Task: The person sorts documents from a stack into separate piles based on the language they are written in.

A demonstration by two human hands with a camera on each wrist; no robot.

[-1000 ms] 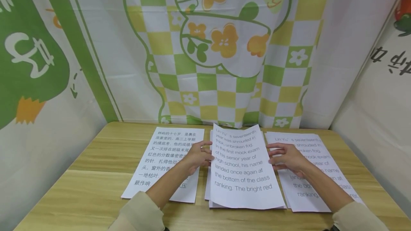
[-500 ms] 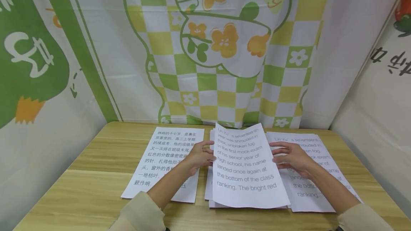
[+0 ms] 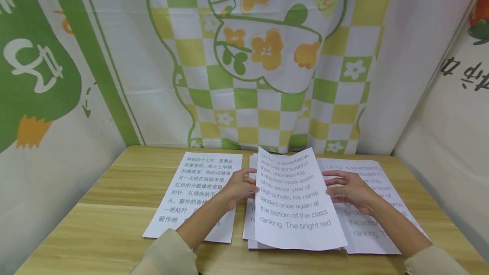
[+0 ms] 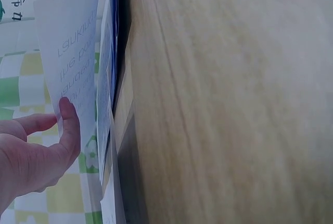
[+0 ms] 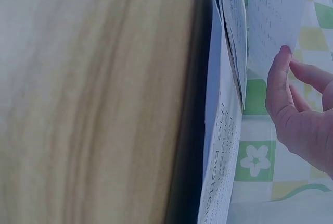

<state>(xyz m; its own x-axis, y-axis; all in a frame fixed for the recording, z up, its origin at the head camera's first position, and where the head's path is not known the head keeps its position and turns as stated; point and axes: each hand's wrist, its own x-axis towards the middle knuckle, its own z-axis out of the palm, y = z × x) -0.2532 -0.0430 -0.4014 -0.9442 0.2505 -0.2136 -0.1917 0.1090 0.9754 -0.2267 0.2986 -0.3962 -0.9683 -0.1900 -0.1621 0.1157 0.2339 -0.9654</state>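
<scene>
A printed sheet of paper with English text is held up over the middle stack of papers, its top edge curling. My left hand pinches its left edge between thumb and fingers, as the left wrist view also shows with the hand and the raised sheet. On the opposite edge, my right hand pinches the same sheet; the right wrist view shows this hand with thumb and finger at the paper. The sheet hides most of the middle stack.
To the left lies a page with Chinese text, partly under my left forearm. A stack of English pages lies at the right beneath my right hand and forearm. Behind the wooden table hangs a checked green-and-yellow curtain.
Both hands have shifted slightly right with the held sheet. More of the middle stack's left side shows now. The papers on the table have stayed in place.
</scene>
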